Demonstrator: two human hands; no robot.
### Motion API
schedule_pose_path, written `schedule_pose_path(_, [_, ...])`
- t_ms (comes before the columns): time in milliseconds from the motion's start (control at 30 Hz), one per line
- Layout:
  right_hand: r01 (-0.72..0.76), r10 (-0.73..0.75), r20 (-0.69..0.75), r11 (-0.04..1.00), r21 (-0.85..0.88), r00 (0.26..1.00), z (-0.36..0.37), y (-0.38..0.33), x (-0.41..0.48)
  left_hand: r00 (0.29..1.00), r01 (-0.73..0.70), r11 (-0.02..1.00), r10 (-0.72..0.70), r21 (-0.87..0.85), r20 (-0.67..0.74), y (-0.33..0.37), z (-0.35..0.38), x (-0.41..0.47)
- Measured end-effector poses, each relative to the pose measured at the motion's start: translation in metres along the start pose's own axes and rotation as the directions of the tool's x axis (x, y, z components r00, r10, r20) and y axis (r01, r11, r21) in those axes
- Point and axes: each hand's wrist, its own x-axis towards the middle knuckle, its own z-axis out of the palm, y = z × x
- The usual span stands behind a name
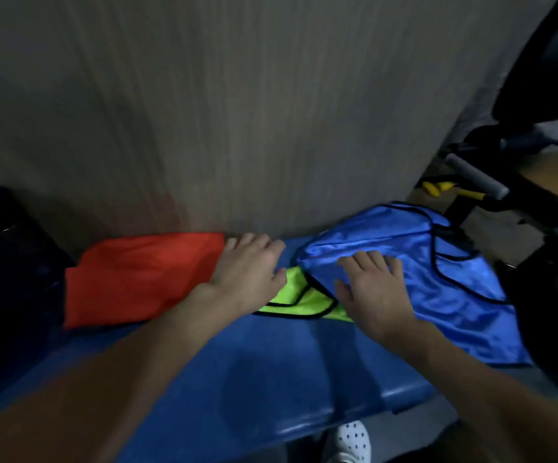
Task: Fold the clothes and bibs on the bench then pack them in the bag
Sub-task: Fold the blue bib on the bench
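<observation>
three pieces of cloth lie close together on the blue worktop, and that closeness is the main risk. the blue bib lies partly over the green bib, so if the right hand drags or lifts the blue one for a fold, the green one underneath could be pulled along and bunch up. the blue fabric looks shiny and slick, and its near right corner seems to reach past the end of the worktop; a careless sweep could send it sliding to the floor. the left hand rests at the right edge of the red cloth, which looks already folded into a flat rectangle, and a nudge from the wrist could undo that fold. the light is dim, so fine creases are hard to judge.

the blue bib sits at the right end of the worktop, close against the wall, spread out but rumpled, with black trim tracing the neck and arm openings. the green bib shows only as a small patch with black trim between the two hands. the right hand's fingers lie flat and spread on the blue bib, pressing it and gripping nothing. the left hand's fingers are straight and loose, holding nothing that i can see. a dark shape at the far left may be the bag, though i cannot tell.
</observation>
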Motion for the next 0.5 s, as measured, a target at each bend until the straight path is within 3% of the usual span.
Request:
schedule_pose_path(100, [-0.140, 0.141, 0.013, 0.988, -0.058, 0.990, -0.010, 0.053, -0.018, 0.996, -0.087, 0.995, 0.087, -0.046, 0.017, 0.046, 0.011, 0.021])
schedule_pose_path(200, [-0.245, 0.253, 0.137, 0.967, -0.070, 0.958, -0.017, 0.090, -0.032, 0.986, -0.143, 0.985, 0.151, -0.099, 0.074, 0.079, 0.023, 0.041])
schedule_pose_path(300, [-0.241, 0.255, 0.268, 0.967, -0.084, 0.929, -0.016, 0.109, -0.042, 0.966, -0.192, 0.979, 0.200, -0.066, 0.166, 0.096, 0.034, 0.053])
schedule_pose_path(500, [-0.253, 0.257, 0.199, 0.966, -0.047, 0.946, -0.002, 0.121, -0.047, 0.980, -0.188, 0.976, 0.194, -0.108, 0.046, 0.097, 0.044, 0.058])
